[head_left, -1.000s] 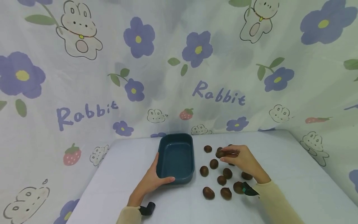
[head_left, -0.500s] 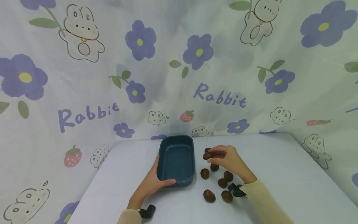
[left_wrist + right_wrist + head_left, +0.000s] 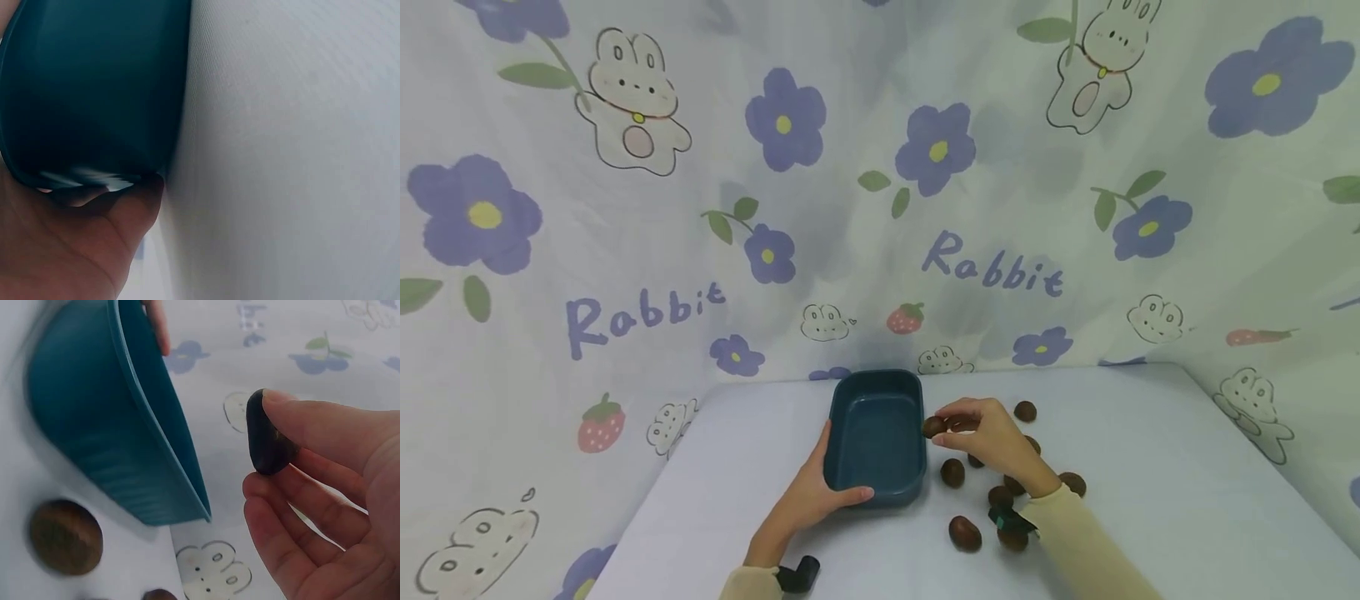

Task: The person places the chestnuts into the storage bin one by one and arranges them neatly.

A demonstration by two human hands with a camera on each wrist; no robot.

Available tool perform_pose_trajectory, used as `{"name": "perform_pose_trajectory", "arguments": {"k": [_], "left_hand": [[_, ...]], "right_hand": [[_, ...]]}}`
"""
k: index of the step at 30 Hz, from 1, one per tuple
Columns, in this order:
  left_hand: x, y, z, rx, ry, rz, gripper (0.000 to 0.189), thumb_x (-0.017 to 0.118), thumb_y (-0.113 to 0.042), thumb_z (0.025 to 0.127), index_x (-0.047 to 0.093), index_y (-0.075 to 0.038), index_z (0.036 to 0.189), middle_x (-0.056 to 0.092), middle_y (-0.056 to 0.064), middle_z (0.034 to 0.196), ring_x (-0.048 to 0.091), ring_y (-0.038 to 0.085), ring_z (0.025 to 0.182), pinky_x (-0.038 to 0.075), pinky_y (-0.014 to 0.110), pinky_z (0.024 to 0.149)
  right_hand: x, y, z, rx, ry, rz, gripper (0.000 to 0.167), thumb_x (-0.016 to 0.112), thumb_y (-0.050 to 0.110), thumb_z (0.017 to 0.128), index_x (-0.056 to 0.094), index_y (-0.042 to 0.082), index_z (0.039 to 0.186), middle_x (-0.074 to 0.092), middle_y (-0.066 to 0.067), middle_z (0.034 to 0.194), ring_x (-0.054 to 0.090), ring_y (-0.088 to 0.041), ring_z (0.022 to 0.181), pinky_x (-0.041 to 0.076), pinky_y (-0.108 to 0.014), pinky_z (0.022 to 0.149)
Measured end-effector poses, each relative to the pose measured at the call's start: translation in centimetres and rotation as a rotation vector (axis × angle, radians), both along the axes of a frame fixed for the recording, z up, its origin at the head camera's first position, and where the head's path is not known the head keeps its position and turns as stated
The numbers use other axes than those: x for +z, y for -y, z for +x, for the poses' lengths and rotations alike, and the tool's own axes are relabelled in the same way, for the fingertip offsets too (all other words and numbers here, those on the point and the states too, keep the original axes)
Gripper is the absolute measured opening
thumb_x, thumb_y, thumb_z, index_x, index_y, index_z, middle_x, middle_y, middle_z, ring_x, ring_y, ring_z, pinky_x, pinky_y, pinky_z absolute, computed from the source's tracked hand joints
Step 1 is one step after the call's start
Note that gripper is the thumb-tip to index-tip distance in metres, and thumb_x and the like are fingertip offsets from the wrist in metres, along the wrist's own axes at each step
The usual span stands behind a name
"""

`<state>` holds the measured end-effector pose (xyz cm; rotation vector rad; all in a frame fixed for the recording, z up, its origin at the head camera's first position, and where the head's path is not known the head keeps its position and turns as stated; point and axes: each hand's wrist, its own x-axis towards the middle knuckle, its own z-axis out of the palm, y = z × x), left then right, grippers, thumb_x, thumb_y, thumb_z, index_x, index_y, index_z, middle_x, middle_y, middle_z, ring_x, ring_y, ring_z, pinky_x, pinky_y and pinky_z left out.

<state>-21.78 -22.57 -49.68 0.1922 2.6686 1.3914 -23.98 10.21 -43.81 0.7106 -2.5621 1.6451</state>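
A dark teal rectangular dish (image 3: 880, 446) stands on the white-covered table, nothing visible inside it in the head view. My left hand (image 3: 811, 493) holds its near left corner, thumb along the near end and fingers against the left side. In the left wrist view that hand (image 3: 81, 240) touches the dish wall (image 3: 100, 81). Just right of the dish's right rim, my right hand (image 3: 988, 435) pinches a chestnut (image 3: 935, 427) between thumb and fingertips. The right wrist view shows this chestnut (image 3: 267, 437) raised beside the dish (image 3: 94, 406), apart from it.
Several chestnuts lie loose right of the dish, among them one nearest the front (image 3: 965, 534), one near its right side (image 3: 952, 472) and one farther back (image 3: 1026, 411). The right forearm partly covers some. A printed cloth (image 3: 842, 208) hangs behind the table.
My right hand has carried the pinched chestnut leftward, from among the loose chestnuts to the dish's right rim. My left hand keeps its place on the dish. The head view has shifted slightly.
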Motion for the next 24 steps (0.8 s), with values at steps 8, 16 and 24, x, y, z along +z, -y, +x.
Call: {"name": "perform_pose_trajectory", "arguments": {"k": [8, 16, 24], "left_hand": [[0.0, -0.1, 0.1, -0.011, -0.011, 0.024, 0.136, 0.091, -0.046, 0.075, -0.005, -0.021, 0.168, 0.008, 0.015, 0.175, 0.020, 0.044, 0.159, 0.025, 0.071, 0.123], [-0.1, -0.2, 0.3, -0.009, -0.009, 0.016, 0.136, 0.090, -0.048, 0.075, -0.004, -0.019, 0.168, 0.010, 0.017, 0.175, 0.022, 0.046, 0.158, 0.027, 0.071, 0.121], [0.0, -0.1, 0.4, -0.005, -0.018, -0.003, 0.134, 0.089, -0.049, 0.076, -0.003, -0.018, 0.168, 0.009, 0.017, 0.175, 0.021, 0.047, 0.158, 0.027, 0.072, 0.121]], "right_hand": [[0.1, 2.5, -0.3, 0.052, -0.019, -0.020, 0.031, 0.083, 0.024, 0.089, 0.077, 0.012, 0.117, 0.078, -0.001, 0.109, 0.071, -0.019, 0.102, 0.060, -0.026, 0.092], [-0.6, 4.5, -0.4, 0.086, -0.017, -0.025, 0.030, 0.082, 0.023, 0.090, 0.077, 0.011, 0.117, 0.078, -0.001, 0.107, 0.073, -0.013, 0.097, 0.060, -0.023, 0.087], [-2.3, 6.5, -0.9, 0.129, -0.011, -0.053, 0.033, 0.083, 0.023, 0.089, 0.076, 0.007, 0.118, 0.077, -0.007, 0.110, 0.073, -0.011, 0.094, 0.060, -0.021, 0.083]]}}
